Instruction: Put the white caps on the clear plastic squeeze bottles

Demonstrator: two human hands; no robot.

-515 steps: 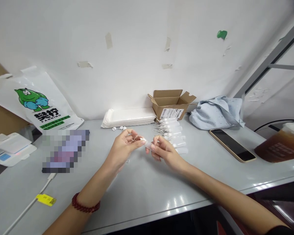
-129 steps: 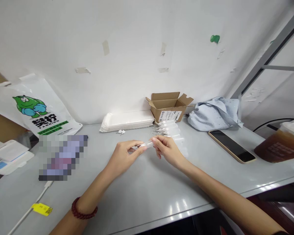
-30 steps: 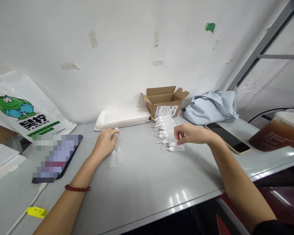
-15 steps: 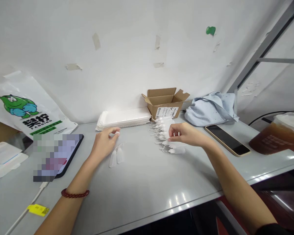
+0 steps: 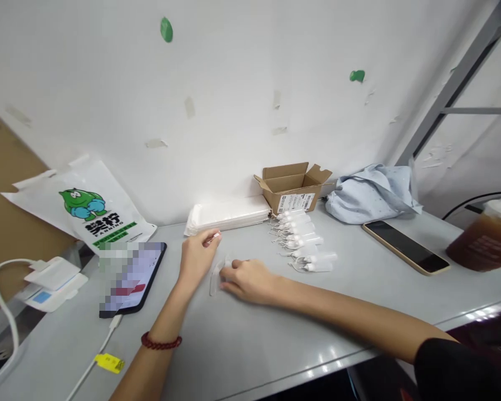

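My left hand (image 5: 197,255) is above the table at the near side of the white stack, thumb and fingers pinched around a small white bit (image 5: 215,236) too small to name. Beside it, my right hand (image 5: 248,281) lies low with its fingers closed on a small translucent bottle-shaped piece, mostly hidden by the fingertips. Another such translucent piece (image 5: 214,283) shows just left of those fingertips. Several small white bottle-shaped pieces (image 5: 309,240) with thin string loops lie in a row to the right, their strings pointing left.
Along the wall are a stack of flat white packets (image 5: 229,214), an open cardboard box (image 5: 292,189) and a light blue cloth bag (image 5: 371,192). Phones lie left (image 5: 150,289) and right (image 5: 404,248). A drink cup (image 5: 486,239) stands far right; a white printed bag (image 5: 104,206) leans left.
My right hand has moved left from the row to the pieces beside my left hand. Another piece lies at the row's near end. My left hand keeps its pinch; the view has shifted.
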